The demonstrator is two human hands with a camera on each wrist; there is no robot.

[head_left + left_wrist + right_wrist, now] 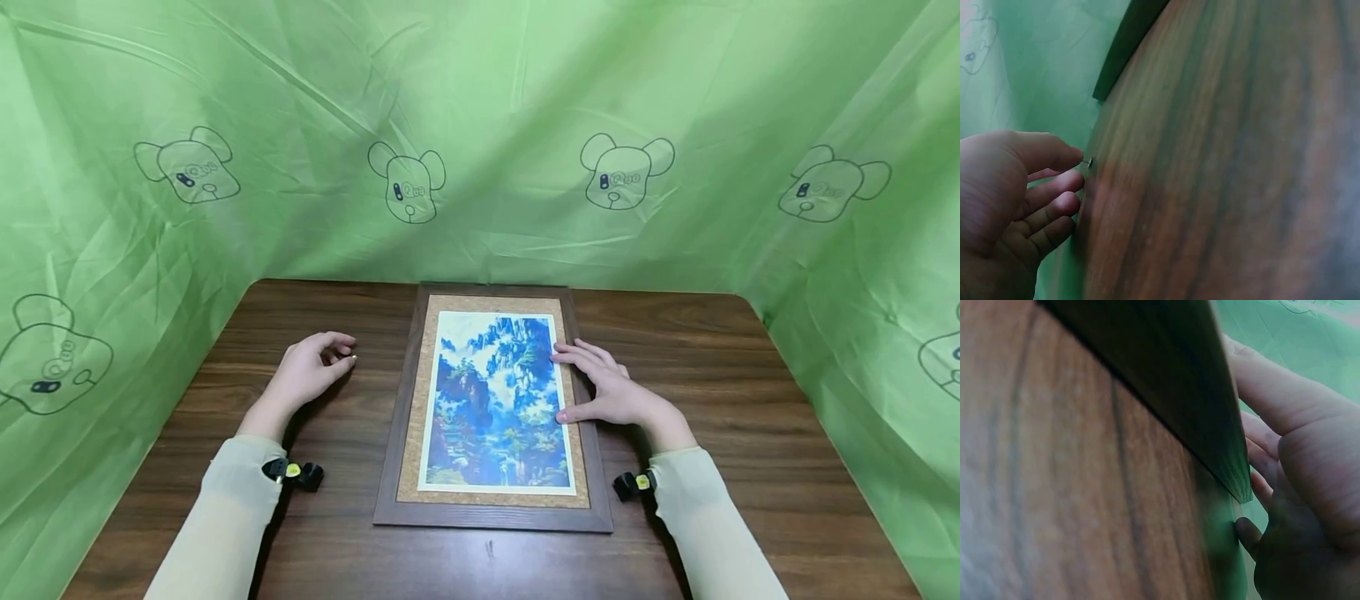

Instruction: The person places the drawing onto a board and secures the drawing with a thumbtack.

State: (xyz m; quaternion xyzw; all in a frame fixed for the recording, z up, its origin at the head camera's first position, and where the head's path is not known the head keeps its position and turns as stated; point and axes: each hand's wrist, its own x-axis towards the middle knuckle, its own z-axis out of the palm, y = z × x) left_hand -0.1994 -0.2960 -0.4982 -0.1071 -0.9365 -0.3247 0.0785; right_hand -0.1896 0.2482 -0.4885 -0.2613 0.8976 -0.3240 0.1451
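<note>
A picture of blue mountains and trees with a white border (498,408) lies on a cork board (495,498) in a dark brown wooden frame (487,516). To the left of the frame, my left hand (303,371) pinches a thumbtack (1089,163) at its fingertips; its small flat head shows in the left wrist view. My right hand (611,392) spreads over the frame's right side, fingertips and thumb resting on the picture's right edge. In the right wrist view the frame's side (1179,381) stands beside the right hand (1310,462).
Everything rests on a dark wood-grain table (757,467). Green cloth (510,100) with printed bear heads hangs around its back and sides. A small black camera (300,475) is strapped at the left wrist, another camera (633,485) at the right.
</note>
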